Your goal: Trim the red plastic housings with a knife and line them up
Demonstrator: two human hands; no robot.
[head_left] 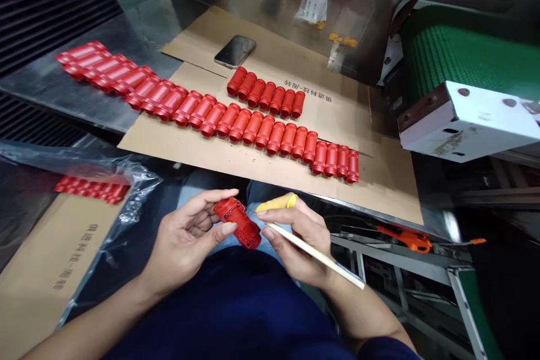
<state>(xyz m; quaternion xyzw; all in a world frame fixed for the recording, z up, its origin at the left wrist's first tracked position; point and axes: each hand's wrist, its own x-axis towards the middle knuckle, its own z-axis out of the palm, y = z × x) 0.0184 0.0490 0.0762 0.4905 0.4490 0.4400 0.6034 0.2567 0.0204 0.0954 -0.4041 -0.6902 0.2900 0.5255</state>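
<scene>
In my left hand (189,239) is a red plastic cylinder (239,221), tilted, with ribs and openings along its side. The fingers and thumb close around its upper end. My right hand (297,236) grips a slim pale stick-like tool (320,259) that slants down to the right; whether its tip touches the cylinder I cannot tell. A yellow finger cover (276,203) is on one finger of that hand. Beyond both hands, a long row of similar red cylinders (240,125) lies side by side, with a shorter row (265,93) behind it.
Flat cardboard (392,191) covers part of the metal table, with a phone (235,51) on it. To the right stands a green conveyor belt (472,50) with a white metal bracket (468,124). An orange-handled tool (415,241) hangs below. At left, a plastic-lined box (80,247) holds more red parts.
</scene>
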